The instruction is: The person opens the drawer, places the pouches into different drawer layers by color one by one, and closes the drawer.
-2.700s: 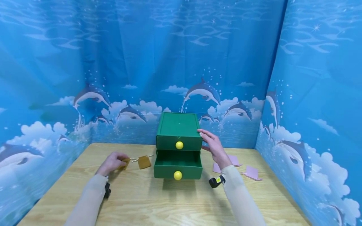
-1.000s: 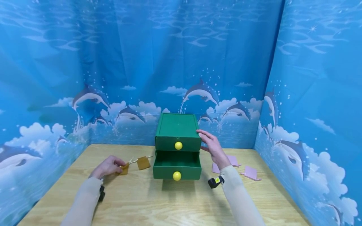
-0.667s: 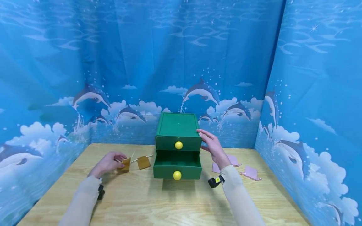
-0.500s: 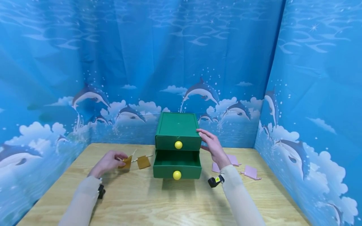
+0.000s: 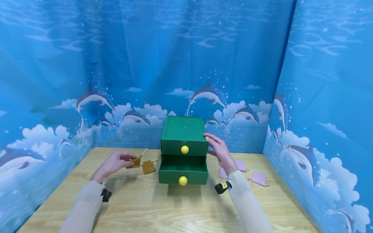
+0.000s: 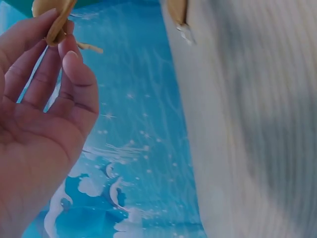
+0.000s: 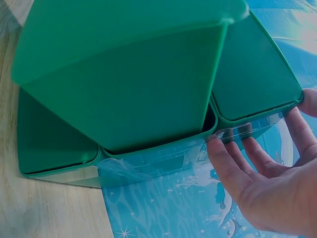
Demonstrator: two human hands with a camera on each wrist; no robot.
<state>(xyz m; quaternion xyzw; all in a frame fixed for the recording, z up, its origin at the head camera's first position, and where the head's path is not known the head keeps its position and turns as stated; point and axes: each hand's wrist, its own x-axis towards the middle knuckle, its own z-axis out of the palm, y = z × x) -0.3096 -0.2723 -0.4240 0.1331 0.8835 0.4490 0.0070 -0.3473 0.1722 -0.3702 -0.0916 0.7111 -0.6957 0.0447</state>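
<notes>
My left hand pinches a small mustard-brown drawstring pouch between thumb and fingers, above the table to the left of the cabinet. In the left wrist view the held pouch looks folded at the fingertips. A second brown pouch lies flat just beside it. The green drawer cabinet stands at the centre; its drawer below the top one is pulled out, and its visible inside holds nothing. My right hand rests its extended fingers against the cabinet's right side and top edge.
Several pink drawstring pouches lie on the wooden table right of the cabinet, partly behind the right wrist. Yellow round knobs project from the drawer fronts. Blue dolphin-print curtains enclose the back and sides.
My left hand has lifted the brown pouch off the table and moved it up and right, towards the second brown pouch. The right hand stays on the cabinet.
</notes>
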